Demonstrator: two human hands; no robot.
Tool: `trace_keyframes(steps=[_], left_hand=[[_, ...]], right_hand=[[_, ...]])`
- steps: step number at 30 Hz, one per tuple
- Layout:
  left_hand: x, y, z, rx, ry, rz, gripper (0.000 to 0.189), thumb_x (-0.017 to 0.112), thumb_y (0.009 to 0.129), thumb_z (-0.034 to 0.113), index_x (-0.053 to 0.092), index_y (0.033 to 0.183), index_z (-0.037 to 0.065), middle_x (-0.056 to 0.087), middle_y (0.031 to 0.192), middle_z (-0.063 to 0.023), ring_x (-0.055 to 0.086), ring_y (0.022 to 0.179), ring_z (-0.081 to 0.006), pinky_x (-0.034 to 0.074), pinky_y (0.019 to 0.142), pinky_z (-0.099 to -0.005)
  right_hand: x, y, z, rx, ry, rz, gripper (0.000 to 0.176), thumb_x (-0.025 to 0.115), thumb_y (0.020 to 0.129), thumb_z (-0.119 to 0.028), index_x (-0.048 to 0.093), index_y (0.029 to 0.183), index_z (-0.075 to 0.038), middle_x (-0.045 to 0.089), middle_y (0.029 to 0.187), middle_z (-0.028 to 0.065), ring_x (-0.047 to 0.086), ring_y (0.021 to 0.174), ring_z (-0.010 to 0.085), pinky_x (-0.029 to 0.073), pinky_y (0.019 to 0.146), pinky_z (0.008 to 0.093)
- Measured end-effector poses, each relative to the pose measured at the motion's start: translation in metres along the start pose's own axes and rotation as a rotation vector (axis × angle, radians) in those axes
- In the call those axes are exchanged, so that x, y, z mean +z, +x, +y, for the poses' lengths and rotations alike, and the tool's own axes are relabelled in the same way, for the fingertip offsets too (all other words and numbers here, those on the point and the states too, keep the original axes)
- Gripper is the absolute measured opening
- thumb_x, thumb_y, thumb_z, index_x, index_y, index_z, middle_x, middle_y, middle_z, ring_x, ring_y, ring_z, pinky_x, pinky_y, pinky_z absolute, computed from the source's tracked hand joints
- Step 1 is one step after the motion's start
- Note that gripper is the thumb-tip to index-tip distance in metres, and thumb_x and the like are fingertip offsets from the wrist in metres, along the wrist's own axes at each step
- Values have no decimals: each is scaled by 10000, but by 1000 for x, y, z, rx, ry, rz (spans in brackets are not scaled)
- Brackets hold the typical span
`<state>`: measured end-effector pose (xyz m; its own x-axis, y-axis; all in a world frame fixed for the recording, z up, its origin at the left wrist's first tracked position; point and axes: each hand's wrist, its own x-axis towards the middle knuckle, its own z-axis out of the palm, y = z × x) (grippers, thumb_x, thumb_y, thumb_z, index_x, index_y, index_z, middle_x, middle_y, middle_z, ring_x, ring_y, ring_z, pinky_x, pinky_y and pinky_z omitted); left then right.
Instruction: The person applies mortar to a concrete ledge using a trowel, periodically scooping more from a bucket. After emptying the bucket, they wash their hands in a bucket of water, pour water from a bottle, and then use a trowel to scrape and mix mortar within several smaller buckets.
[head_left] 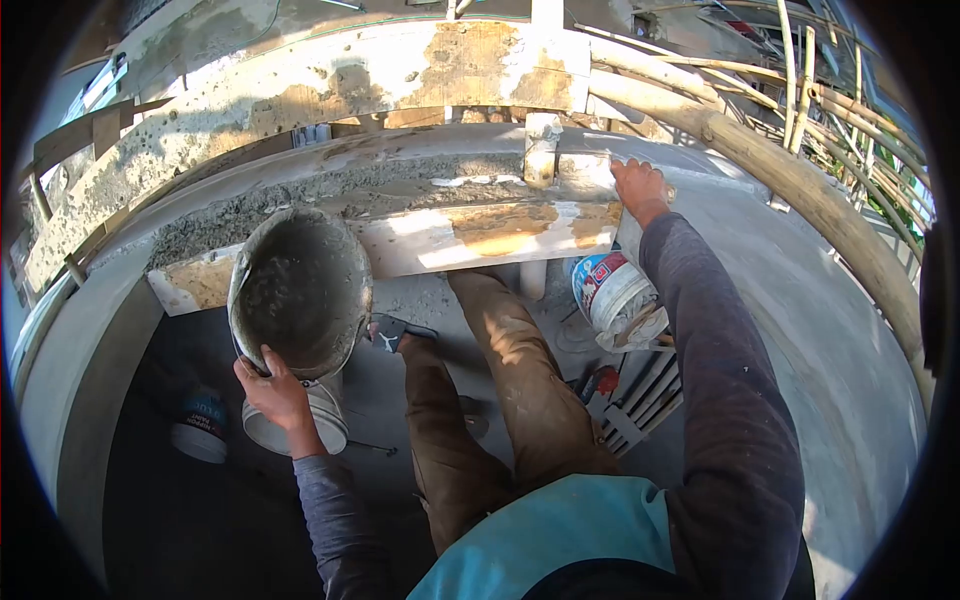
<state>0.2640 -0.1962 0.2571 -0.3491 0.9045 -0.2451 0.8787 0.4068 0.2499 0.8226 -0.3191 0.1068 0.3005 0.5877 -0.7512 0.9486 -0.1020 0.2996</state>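
Bucket, round, grey and crusty, in left grip

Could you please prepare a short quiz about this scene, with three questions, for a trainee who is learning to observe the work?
1. Multiple choice: what does the left hand hold?
A) a bamboo pole
B) the rim of a bucket with grey mix inside
C) a trowel

2. True or false: both hands grip that bucket.

3. Fill in the gap: in the picture, the white bucket with the red-and-blue label is on the ____ side of the brown trousers.

Key:
1. B
2. False; the right hand is away from it, by the right end of the long board.
3. right
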Motion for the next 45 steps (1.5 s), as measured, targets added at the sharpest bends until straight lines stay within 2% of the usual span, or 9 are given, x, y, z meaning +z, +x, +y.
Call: trace_keyframes(steps=[6, 11, 20, 25, 32, 34, 37, 40, 45], left_hand=[[2, -8, -29, -4, -116, 16, 209, 598, 917, 153, 512, 977, -28, 610, 908, -198, 575, 804, -347, 450, 761, -395], [0, -11, -57, -55, -230, -21, 193, 585, 927, 109, 484, 981, -46, 608, 938, -188, 584, 849, -265, 459, 788, -347], [12, -33, -100, -212, -437, -72, 198, 605, 918, 117, 490, 988, -29, 589, 896, -123, 557, 801, -189, 456, 758, -323], [11, -43, -101, -344, -589, -41, 223, 633, 899, 152, 512, 976, -19, 564, 867, -95, 540, 752, -175, 456, 731, -324], [-48, -43, -92, -630, -678, 59, 263, 653, 880, 159, 504, 1003, -20, 569, 909, -95, 539, 742, -170, 487, 700, -303], [-42, -36, -121, -494, -649, 154, 263, 637, 887, 151, 493, 1027, -19, 569, 923, -109, 571, 713, -171, 522, 568, -303], [-101, -33, -77, -596, -905, 175, 222, 641, 897, 159, 460, 936, 36, 552, 820, -88, 576, 582, -157, 514, 406, -293], [-133, -40, -75, -669, -935, 91, 312, 620, 913, 207, 475, 1062, -25, 568, 917, -151, 628, 697, -205, 532, 455, -319], [-175, -66, -65, -561, -918, 189, 364, 624, 916, 301, 503, 1006, -30, 564, 872, -132, 605, 659, -196, 528, 456, -315]], right_hand=[[-5, -11, -15, 301, 276, -122, 278, 491, 922, -260, 568, 1153, -127, 658, 1089, 166, 625, 1064, 351, 513, 852, 469], [-40, -40, -48, 262, 577, -223, 443, 512, 889, -393, 514, 1257, -146, 639, 1156, 184, 607, 1096, 347, 472, 913, 484], [-51, -118, -127, 70, 787, 1, 421, 571, 858, -323, 509, 1205, -93, 645, 1088, 227, 611, 1034, 396, 466, 859, 496], [-62, -170, -159, -82, 972, -52, 470, 607, 832, -312, 502, 1217, -63, 637, 1082, 250, 597, 1031, 430, 461, 873, 484], [-72, -219, -157, -117, 979, -33, 508, 620, 826, -322, 507, 1235, -43, 632, 1086, 259, 596, 1037, 425, 466, 869, 463], [-83, -226, -150, -131, 955, -93, 523, 628, 825, -335, 505, 1245, -50, 634, 1082, 258, 599, 1032, 423, 467, 861, 467], [-107, -236, -140, -160, 862, -5, 494, 628, 830, -325, 504, 1224, -53, 640, 1053, 257, 608, 994, 426, 471, 841, 468], [-122, -239, -130, -330, 895, 146, 478, 626, 832, -320, 506, 1204, -44, 643, 1039, 252, 606, 993, 431, 471, 837, 466], [-231, -297, -145, -556, 987, 220, 481, 619, 851, -328, 505, 1215, -34, 638, 1066, 247, 604, 1013, 417, 472, 841, 454]])
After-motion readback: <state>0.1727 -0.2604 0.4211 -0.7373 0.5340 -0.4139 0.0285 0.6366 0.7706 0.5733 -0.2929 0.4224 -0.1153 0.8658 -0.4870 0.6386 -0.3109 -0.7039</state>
